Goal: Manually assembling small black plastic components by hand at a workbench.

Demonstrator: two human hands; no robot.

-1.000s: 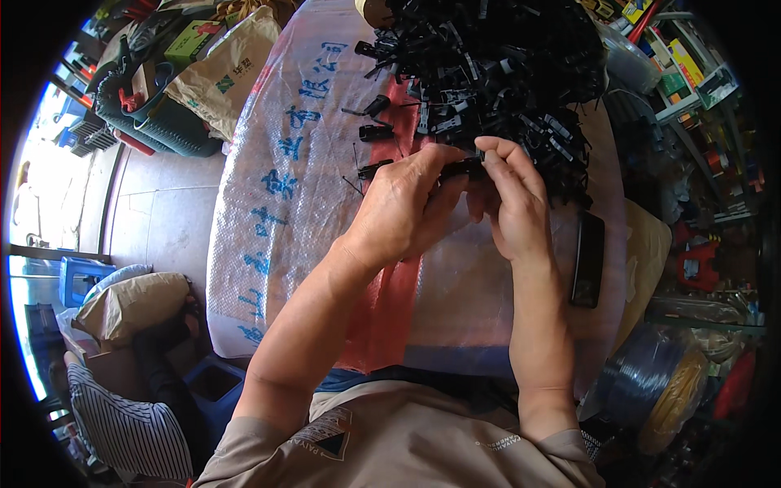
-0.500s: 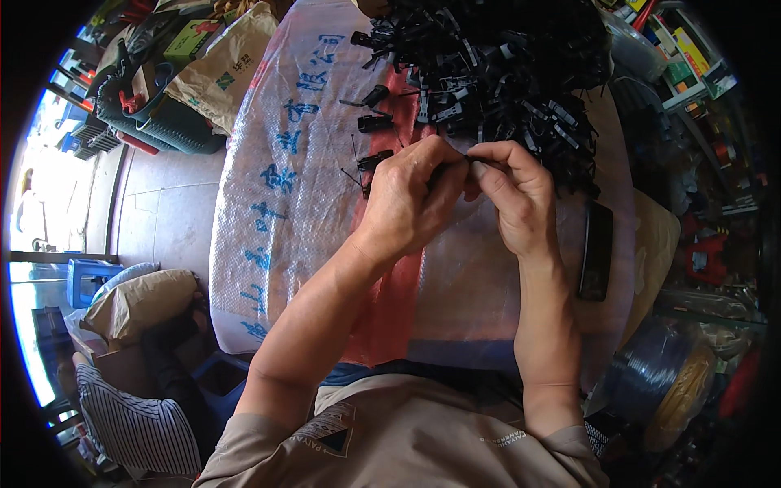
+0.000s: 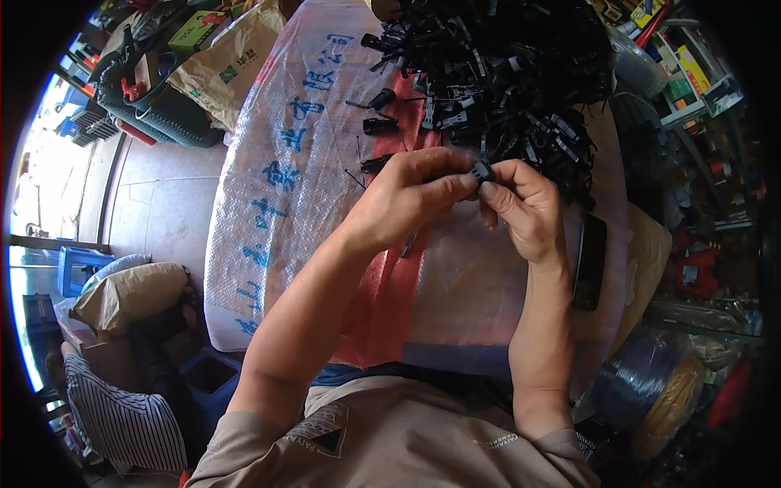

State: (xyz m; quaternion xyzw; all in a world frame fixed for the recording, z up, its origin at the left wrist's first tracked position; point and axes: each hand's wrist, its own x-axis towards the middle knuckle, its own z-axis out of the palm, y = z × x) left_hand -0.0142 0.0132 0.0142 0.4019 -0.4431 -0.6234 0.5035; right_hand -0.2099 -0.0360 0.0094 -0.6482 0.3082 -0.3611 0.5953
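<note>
Strong white light is admitted from the left, where the opening (image 3: 41, 183) is burnt out and fringed with blue. Glare is caught along the left of the woven sheet (image 3: 252, 207), while the clutter (image 3: 697, 272) at right is left dim. Detail is swallowed within the black pile (image 3: 529, 61). Edges are bowed and softened; corners are blacked out.

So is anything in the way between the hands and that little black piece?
No, nothing visible is in the way. The left hand and the right hand are both pinching the little black piece. The big pile of black parts lies beyond them, not in between.
</note>
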